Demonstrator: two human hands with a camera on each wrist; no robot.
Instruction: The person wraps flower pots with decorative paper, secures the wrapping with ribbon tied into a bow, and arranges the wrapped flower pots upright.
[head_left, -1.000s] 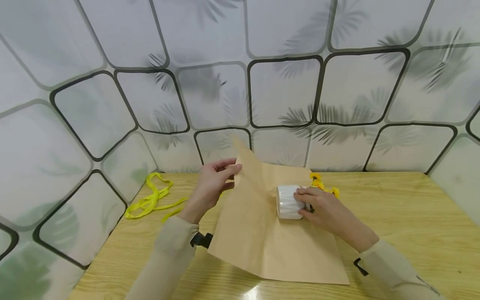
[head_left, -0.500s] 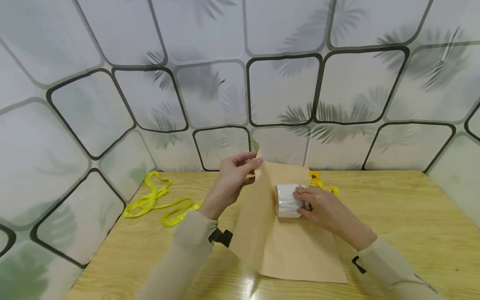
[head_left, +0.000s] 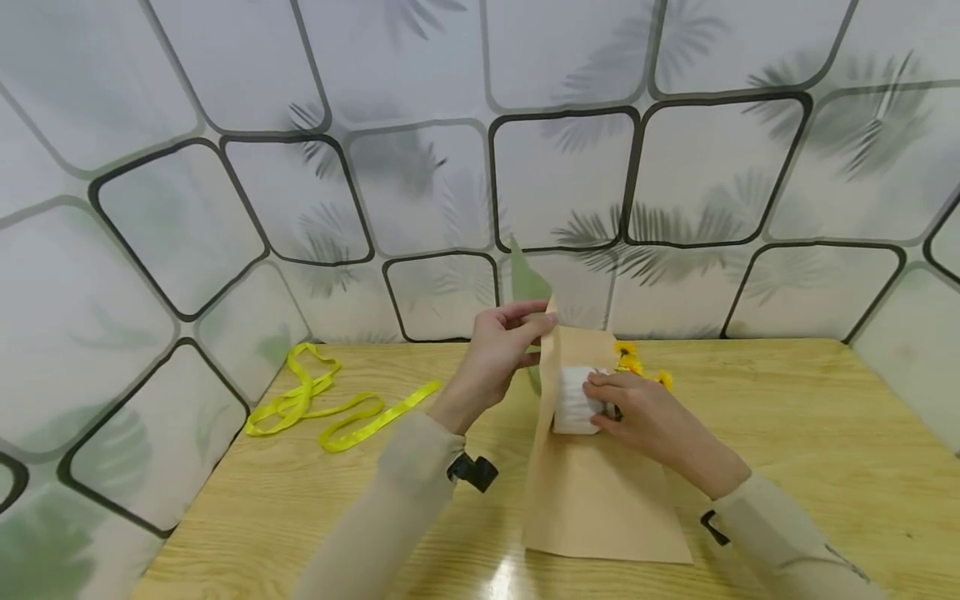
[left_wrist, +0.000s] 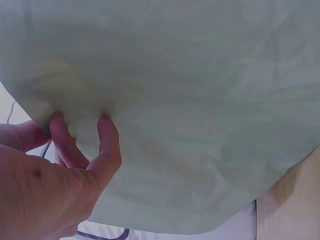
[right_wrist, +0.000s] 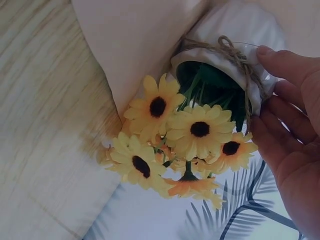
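Observation:
A white flower pot (head_left: 574,407) lies on its side on a sheet of brown wrapping paper (head_left: 609,508). Yellow artificial flowers (right_wrist: 200,129) spill from its mouth, and twine (right_wrist: 231,52) is tied in a bow round the rim. My right hand (head_left: 652,414) holds the pot near its mouth, thumb on one side and fingers on the other. At the paper's left edge my left hand (head_left: 498,354) pinches the sheet and holds that side up against the pot. The sheet's pale green back (left_wrist: 185,115) fills most of the left wrist view.
A yellow ribbon (head_left: 303,400) lies loosely looped on the wooden table (head_left: 795,433), to the left of the paper. A patterned curtain or wall covering (head_left: 570,183) rises behind the table and along its left side.
My left hand has moved right, lifting the paper's left side and folding it over toward the pot. More ribbon shows now. My right hand stays on the pot.

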